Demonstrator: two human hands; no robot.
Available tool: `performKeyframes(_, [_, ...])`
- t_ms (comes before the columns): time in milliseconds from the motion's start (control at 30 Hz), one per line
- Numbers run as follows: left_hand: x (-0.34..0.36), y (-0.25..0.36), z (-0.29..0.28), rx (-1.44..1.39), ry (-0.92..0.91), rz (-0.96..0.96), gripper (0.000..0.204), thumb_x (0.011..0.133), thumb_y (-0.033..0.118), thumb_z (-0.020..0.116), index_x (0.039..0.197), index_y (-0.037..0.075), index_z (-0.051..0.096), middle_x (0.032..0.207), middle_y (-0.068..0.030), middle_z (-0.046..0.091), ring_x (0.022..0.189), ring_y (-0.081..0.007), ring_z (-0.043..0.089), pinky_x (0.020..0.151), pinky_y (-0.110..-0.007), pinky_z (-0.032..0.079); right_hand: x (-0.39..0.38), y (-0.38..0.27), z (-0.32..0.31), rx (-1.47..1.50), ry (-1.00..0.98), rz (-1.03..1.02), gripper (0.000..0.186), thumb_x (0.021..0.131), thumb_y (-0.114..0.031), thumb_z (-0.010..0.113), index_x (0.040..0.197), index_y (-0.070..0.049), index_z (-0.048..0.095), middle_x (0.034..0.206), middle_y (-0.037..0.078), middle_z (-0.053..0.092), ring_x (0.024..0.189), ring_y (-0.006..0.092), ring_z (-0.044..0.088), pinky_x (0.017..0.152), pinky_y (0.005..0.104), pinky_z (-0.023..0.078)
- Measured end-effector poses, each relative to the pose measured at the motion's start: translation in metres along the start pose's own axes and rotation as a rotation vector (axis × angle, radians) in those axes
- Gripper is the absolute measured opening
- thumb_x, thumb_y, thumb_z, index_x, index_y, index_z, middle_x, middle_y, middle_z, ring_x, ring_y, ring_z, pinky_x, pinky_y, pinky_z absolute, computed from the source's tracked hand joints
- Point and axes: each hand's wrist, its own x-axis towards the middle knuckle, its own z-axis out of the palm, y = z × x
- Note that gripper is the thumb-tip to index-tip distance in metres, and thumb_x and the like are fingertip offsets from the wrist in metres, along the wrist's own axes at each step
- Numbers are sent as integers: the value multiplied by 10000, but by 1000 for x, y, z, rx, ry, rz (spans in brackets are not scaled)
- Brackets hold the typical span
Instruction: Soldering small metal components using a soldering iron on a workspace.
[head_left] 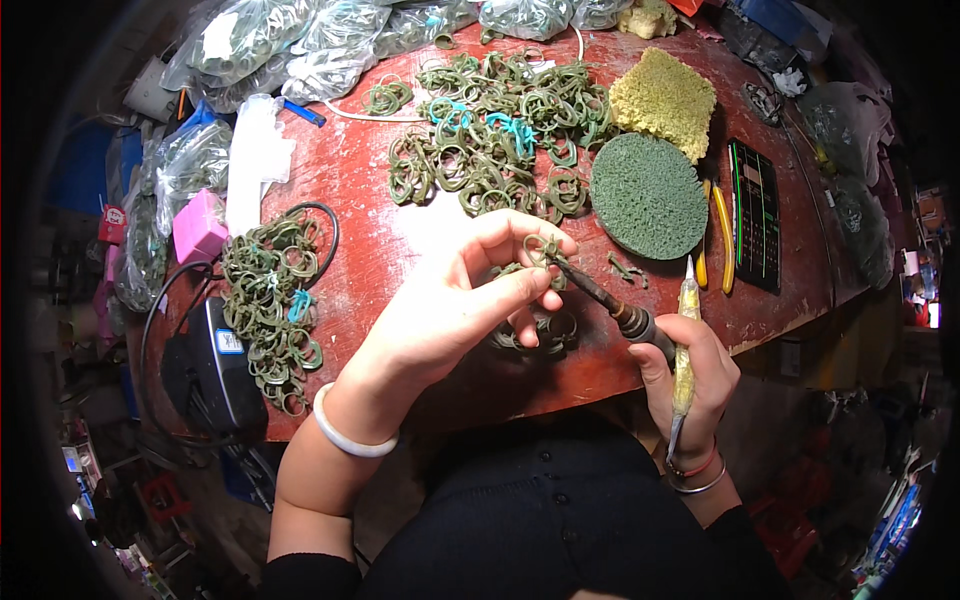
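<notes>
My left hand [475,285], upper middle, pinches a small green ring-shaped piece [540,249] between thumb and fingers. My right hand [690,375] grips a dark heated-tip tool [618,310] and a slim yellow-handled pick [685,350] together. The dark tool's tip meets the piece by my left fingertips. More green pieces lie under my left hand, partly hidden. Small green fragments [626,268] lie right of it, below a round green sponge [650,195].
Piles of green rings [495,145] [275,320] cover the red table [350,180]. Around them are a yellow sponge [660,95], phone [755,215], yellow pliers [722,240], pink block [200,225], black device [225,370] with cables and bagged pieces [225,45].
</notes>
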Motion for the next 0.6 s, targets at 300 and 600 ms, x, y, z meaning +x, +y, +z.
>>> performKeyframes(300, [0, 1, -4, -57, -71, -53, 284, 909, 73, 580, 1178, -10, 539, 1009, -81, 615, 823, -96, 610, 555, -193, 499, 6, 8, 0, -78, 125, -24, 261, 795, -151, 765, 932, 7, 610, 786, 114, 631, 677, 257, 622, 623, 316, 494])
performKeyframes(600, [0, 2, -5, -145, -146, -38, 341, 897, 29, 519, 1228, -46, 495, 979, -100, 585, 814, -125, 602, 528, -200, 498, 67, 49, -32, -598, 267, -31, 172, 869, -43, 657, 1029, 1, 610, 860, 164, 656, 739, 230, 631, 697, 317, 486])
